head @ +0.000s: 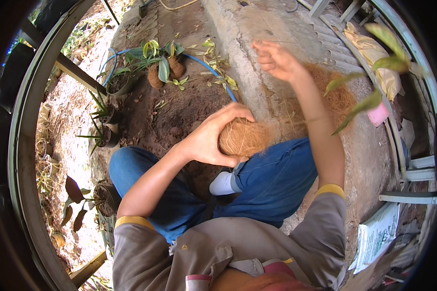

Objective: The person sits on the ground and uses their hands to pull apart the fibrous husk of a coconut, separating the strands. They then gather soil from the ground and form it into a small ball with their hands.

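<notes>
My left hand (211, 140) is closed around a rounded ball of brown coconut fibre (242, 138), held above my right knee. Raised to the upper right, over the concrete, is my right hand (276, 60); its fingers are curled and slightly blurred, and whether it pinches a thin strand cannot be told. A loose heap of coconut fibre (337, 96) lies on the concrete beside my right forearm. Beyond the left hand, two fibre-wrapped plant balls (156, 76) with green leaves rest on the soil.
A blue hose (207, 66) curves over the soil. Potted plants (111, 136) stand along the left edge. Blurred green leaves (364, 105) hang at the right, near a brown paper bag (377, 60) and a pink object (378, 114). A white printed bag (377, 236) lies lower right.
</notes>
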`<state>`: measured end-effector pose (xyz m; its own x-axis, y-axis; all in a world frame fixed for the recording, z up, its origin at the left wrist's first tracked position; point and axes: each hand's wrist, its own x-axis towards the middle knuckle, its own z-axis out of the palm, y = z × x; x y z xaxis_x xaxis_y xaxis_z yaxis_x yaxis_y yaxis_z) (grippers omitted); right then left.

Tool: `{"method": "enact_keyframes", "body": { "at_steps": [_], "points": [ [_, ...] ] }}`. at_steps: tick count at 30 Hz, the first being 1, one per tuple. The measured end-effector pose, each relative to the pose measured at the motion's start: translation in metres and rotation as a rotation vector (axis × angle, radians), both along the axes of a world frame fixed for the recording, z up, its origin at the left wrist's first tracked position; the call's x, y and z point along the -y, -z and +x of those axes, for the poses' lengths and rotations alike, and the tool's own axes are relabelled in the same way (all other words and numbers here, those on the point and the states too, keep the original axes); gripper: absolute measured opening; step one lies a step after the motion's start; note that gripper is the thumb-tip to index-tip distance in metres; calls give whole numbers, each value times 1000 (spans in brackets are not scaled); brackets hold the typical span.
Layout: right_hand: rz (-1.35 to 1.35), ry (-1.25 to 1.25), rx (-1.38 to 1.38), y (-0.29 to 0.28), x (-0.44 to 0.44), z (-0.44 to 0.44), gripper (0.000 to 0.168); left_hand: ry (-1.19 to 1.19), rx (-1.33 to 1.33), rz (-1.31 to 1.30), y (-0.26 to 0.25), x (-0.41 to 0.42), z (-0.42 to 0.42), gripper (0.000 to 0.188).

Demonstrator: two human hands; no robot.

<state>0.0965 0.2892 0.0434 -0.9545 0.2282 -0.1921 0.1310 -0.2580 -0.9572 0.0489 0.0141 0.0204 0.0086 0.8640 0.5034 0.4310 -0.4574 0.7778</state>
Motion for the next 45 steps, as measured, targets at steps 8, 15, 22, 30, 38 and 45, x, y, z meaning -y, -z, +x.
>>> {"method": "enact_keyframes", "body": {
  "at_steps": [8, 15, 22, 30, 38, 45],
  "points": [
    [-5, 341, 151, 121, 69, 8, 35, -274, 860, -34, -3, 4, -32, 62],
    [129, 95, 197, 102, 107, 51, 29, -465, 1288, -125, -4, 15, -71, 35],
    [826, 49, -321, 18, 147, 74, 15, -692, 1151, -138, 6, -2, -49, 55],
    [1269, -94, -439, -30, 137, 49, 12, -535, 905, -262, 15, -7, -13, 52],
    [1156, -111, -551, -31, 119, 29, 15, -348, 895, -218, 23, -5, -13, 44],
    [1220, -223, -368, -52, 125, 51, 13, -375, 1320, -342, 14, -2, -28, 45]
  ]
}}
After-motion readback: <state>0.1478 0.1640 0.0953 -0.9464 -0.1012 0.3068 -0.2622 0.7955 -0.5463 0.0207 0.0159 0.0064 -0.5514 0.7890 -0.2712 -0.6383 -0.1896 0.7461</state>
